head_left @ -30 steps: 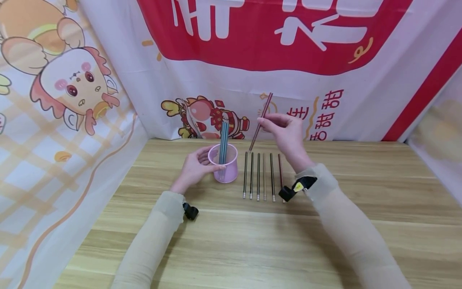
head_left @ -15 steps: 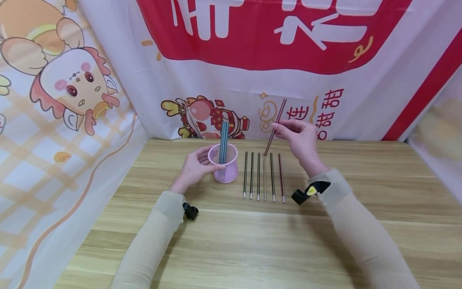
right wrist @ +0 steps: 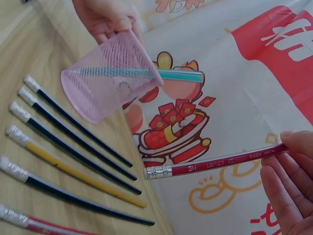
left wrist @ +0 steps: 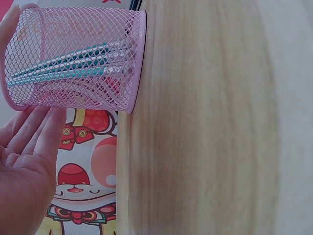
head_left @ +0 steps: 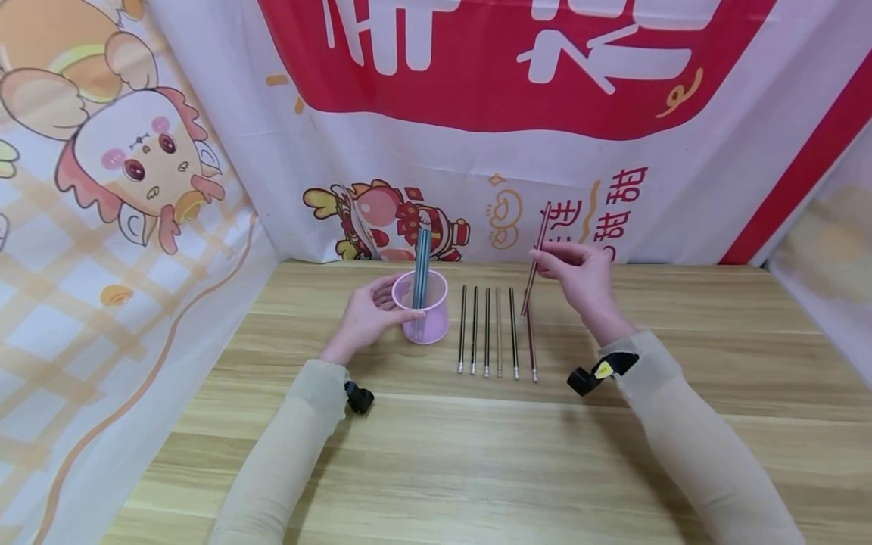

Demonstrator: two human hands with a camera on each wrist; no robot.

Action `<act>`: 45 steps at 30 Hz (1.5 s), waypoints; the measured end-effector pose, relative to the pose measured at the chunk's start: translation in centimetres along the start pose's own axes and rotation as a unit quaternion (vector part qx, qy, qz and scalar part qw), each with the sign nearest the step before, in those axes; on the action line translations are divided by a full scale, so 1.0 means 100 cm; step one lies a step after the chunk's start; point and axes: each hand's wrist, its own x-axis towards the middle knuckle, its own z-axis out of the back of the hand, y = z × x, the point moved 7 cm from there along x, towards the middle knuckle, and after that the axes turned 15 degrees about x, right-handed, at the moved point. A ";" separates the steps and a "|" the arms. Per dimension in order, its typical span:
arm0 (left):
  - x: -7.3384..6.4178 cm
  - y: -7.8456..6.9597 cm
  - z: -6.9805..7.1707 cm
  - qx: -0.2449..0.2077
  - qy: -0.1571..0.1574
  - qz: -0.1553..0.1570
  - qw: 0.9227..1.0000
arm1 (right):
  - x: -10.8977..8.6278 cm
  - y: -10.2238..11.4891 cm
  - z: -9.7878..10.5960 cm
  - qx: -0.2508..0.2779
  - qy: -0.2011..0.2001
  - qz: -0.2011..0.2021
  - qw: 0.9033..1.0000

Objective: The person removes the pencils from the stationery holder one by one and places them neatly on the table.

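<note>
My left hand (head_left: pixel 364 322) holds a pink mesh pen cup (head_left: pixel 439 325), thumb at the rim and fingers around its far side. Several teal pencils (head_left: pixel 422 265) lean inside it, eraser ends down. Between thumb and fingers, my right hand (head_left: pixel 586 284) pinches a red pencil (right wrist: pixel 215 166) near its upper end. That pencil slants with its silver eraser end downward, overlapping the top of another red pencil (head_left: pixel 533 352) in the head view. This one lies at the right end of a row with several dark pencils (head_left: pixel 474 333) and one yellow pencil (right wrist: pixel 78 166).
The row lies on a wood-grain table (head_left: pixel 436 454), eraser ends toward me, just right of the cup. A printed cloth (head_left: pixel 381 151) hangs along the table's back edge, and another patterned cloth (head_left: pixel 136 303) hangs at the left.
My right hand has moved right and slightly down with the red pencil, from above the row's left end to its right end. The left hand and cup have stayed put.
</note>
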 end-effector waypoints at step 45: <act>0.000 -0.001 -0.001 -0.006 0.003 -0.002 1.000 | -0.009 -0.104 0.034 -0.091 0.093 -0.177 0.976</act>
